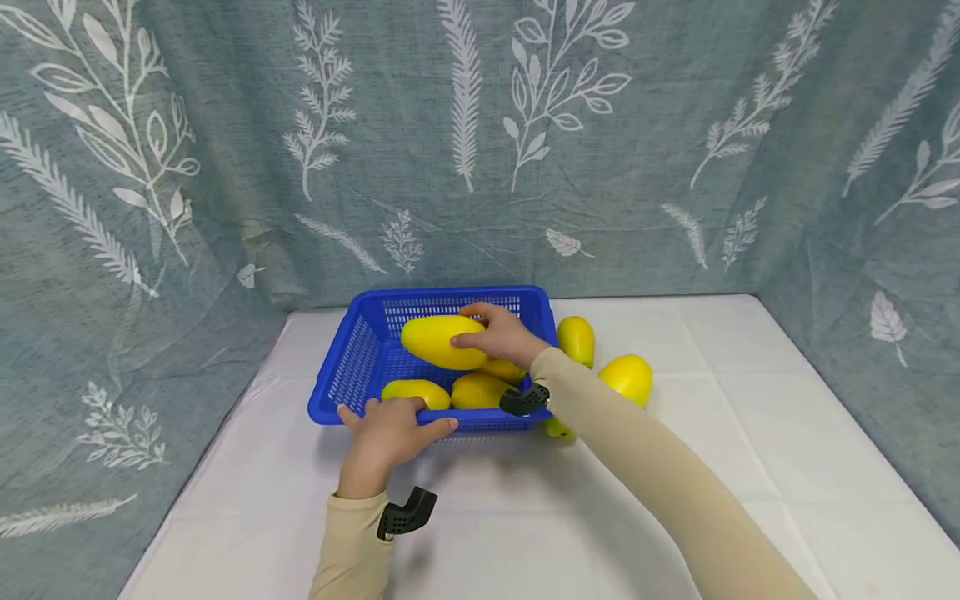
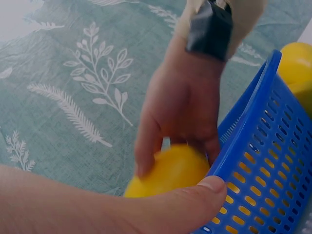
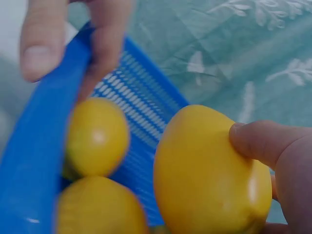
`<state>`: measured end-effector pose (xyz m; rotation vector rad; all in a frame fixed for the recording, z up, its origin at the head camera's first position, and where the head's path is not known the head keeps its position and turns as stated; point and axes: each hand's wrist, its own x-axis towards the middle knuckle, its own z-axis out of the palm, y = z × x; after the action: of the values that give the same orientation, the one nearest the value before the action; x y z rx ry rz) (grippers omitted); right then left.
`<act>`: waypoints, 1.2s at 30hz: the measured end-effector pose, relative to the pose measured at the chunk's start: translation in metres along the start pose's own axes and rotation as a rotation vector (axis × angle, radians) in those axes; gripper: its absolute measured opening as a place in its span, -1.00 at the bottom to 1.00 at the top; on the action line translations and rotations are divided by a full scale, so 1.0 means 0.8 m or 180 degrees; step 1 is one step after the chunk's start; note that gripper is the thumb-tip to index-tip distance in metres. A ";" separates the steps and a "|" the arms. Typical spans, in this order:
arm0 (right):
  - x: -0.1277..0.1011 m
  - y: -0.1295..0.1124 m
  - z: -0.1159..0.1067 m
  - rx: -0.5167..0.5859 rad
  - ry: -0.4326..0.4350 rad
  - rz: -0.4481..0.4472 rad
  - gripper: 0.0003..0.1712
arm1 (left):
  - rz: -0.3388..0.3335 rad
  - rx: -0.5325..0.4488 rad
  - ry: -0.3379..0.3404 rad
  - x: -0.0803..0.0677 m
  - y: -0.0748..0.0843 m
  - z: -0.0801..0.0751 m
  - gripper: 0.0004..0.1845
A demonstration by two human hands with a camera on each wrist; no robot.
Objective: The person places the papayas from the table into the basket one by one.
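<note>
A blue plastic basket (image 1: pixel 358 362) stands on the white table (image 1: pixel 787 433), with several yellow mangoes (image 1: pixel 416 392) lying in it. My right hand (image 1: pixel 501 335) grips one yellow mango (image 1: pixel 438 340) and holds it over the basket's inside; the right wrist view shows that mango (image 3: pixel 204 170) held between thumb and fingers above other mangoes (image 3: pixel 95 136). My left hand (image 1: pixel 390 429) grips the basket's near rim (image 1: pixel 480 415), fingers over the edge. In the left wrist view my thumb (image 2: pixel 195 195) presses the basket wall (image 2: pixel 263 161) while the right hand (image 2: pixel 185 97) holds the mango (image 2: pixel 168 170).
More yellow mangoes (image 1: pixel 628 377) lie on the table just right of the basket, one (image 1: pixel 576 338) against its side. A teal leaf-patterned cloth (image 1: pixel 480 142) hangs behind and along both sides. Bare white tabletop stretches to the right and front.
</note>
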<state>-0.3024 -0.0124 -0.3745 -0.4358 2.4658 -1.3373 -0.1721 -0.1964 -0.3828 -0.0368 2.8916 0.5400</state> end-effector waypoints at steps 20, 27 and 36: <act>0.005 0.010 0.043 -0.0432 0.0024 0.0024 -0.50 | 0.0021 -0.0042 0.0093 -0.001 -0.001 0.002 -0.25; -0.008 0.009 0.020 -0.0288 -0.0011 -0.0006 -0.47 | 0.0017 -0.0080 0.0084 -0.001 0.000 0.006 -0.23; -0.047 0.025 -0.107 0.0288 0.0521 0.0125 -0.42 | 0.0041 -0.0044 0.0072 0.000 -0.002 0.003 -0.25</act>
<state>-0.3052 0.0777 -0.3426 -0.2647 2.5158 -1.5162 -0.1718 -0.1969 -0.3851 -0.0266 2.9120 0.5654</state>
